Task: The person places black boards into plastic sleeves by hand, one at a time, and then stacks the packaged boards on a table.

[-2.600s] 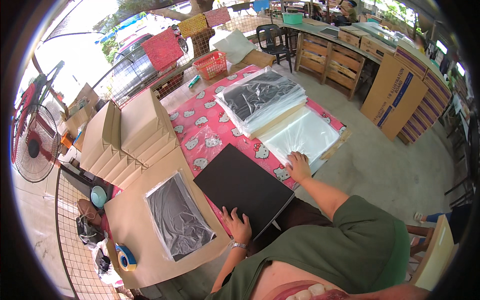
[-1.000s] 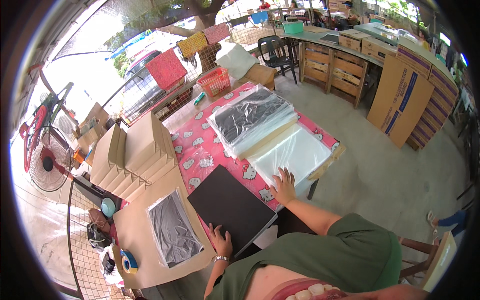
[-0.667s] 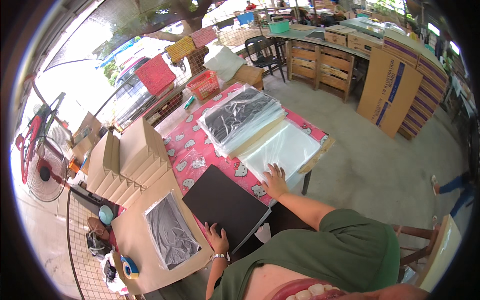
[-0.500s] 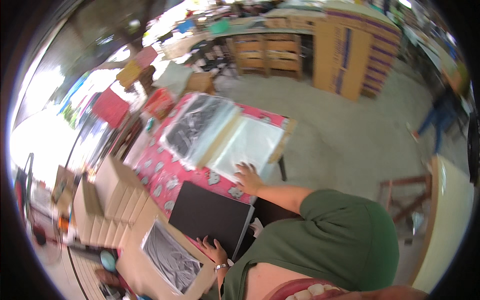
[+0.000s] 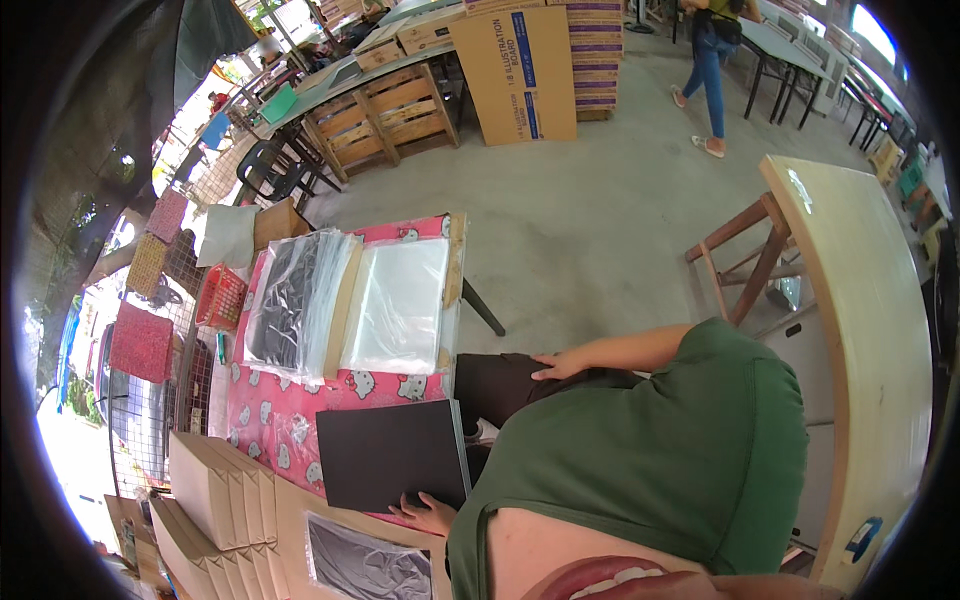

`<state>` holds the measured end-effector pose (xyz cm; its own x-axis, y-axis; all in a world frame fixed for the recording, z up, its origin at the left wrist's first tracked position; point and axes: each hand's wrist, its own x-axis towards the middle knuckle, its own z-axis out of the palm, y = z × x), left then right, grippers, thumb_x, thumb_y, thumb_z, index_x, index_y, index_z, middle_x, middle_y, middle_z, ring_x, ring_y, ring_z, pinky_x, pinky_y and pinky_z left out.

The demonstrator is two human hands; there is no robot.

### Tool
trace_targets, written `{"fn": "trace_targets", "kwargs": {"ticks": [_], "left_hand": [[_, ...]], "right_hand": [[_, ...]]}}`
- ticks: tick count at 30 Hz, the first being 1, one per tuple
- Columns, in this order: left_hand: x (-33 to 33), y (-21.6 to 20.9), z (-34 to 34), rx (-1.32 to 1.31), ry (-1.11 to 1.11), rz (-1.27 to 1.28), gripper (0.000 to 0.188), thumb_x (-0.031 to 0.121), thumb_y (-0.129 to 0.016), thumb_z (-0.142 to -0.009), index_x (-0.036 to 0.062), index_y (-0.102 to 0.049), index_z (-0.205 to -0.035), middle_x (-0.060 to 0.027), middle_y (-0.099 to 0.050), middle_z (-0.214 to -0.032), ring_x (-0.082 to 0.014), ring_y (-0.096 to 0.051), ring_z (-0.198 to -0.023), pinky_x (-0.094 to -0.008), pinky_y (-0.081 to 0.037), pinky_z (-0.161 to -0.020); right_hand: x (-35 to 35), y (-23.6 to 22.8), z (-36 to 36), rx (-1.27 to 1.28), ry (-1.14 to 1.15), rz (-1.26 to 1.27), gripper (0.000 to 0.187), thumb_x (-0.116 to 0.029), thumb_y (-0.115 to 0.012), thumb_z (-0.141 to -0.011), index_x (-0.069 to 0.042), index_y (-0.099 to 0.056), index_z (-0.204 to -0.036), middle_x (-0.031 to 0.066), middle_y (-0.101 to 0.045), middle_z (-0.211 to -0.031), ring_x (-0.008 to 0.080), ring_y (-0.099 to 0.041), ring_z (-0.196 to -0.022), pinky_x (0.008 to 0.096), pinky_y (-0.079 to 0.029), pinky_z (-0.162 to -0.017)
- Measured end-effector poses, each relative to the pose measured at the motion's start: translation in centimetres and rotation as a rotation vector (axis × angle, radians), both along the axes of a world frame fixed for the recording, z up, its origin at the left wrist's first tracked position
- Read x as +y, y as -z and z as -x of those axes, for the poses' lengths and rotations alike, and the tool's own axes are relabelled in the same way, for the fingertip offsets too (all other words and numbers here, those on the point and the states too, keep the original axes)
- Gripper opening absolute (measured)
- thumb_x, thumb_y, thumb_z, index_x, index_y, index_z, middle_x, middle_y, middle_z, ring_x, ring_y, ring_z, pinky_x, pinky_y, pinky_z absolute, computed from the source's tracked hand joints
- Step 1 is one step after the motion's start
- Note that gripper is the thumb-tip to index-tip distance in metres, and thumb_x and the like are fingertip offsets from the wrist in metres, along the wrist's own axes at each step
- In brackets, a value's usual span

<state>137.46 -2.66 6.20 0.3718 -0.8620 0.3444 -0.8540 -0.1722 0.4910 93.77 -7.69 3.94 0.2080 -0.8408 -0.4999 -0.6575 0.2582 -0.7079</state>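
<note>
My left hand [image 5: 430,514] rests with fingers apart on the lower edge of a black board-like stack [image 5: 392,455], which has a pale right edge. This stack lies flat on a table with a pink patterned cover [image 5: 262,405]. On my dark-trousered thigh [image 5: 485,385] lies my right hand [image 5: 556,367], its fingers stretched out and holding nothing. Farther up the table are a pile of clear plastic sleeves [image 5: 398,300] and, left of it, plastic-wrapped black sheets [image 5: 288,305]. Near my left hand, a dark sheet in clear plastic [image 5: 365,560] lies on brown cardboard [image 5: 290,515].
Several brown cardboard boxes [image 5: 222,500] stand at the lower left. A red basket [image 5: 221,297] sits beside the table's left edge. At right is a wooden table [image 5: 850,330] with a wooden stool [image 5: 750,250]. A person in jeans [image 5: 708,75] walks at the far right.
My right hand has left the clear plastic sleeves and come down to my thigh. My left hand stays at the black stack. The view has turned, shifting the table leftward.
</note>
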Motion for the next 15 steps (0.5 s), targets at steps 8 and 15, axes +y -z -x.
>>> {"fn": "trace_targets", "kwargs": {"ticks": [8, 15], "left_hand": [[-0.2, -1.0, 1.1, 0.052, -0.027, 0.010, 0.045, 0.031, -0.050, -0.087, -0.0001, -0.046, -0.119, -0.0274, -0.022, -0.142, -0.0431, -0.027, -0.129, -0.0506, -0.030, -0.102], [0.2, -2.5, 2.0, 0.104, -0.049, -0.015, 0.042, 0.021, -0.053, -0.084, -0.0007, -0.045, -0.120, -0.0267, -0.019, -0.143, -0.0430, -0.023, -0.130, -0.0500, -0.030, -0.103]], "right_hand": [[-1.9, -4.3, -3.5, 0.168, -0.096, -0.144, 0.105, -0.072, -0.044, -0.077, 0.009, -0.018, -0.137, 0.0325, -0.038, -0.132, 0.0425, -0.040, -0.122, 0.0429, -0.034, -0.102], [-4.3, -2.6, -6.0, 0.238, -0.098, -0.002, 0.100, -0.067, -0.053, -0.074, 0.001, -0.018, -0.140, 0.0332, -0.038, -0.130, 0.0454, -0.044, -0.116, 0.0465, -0.037, -0.098]]}}
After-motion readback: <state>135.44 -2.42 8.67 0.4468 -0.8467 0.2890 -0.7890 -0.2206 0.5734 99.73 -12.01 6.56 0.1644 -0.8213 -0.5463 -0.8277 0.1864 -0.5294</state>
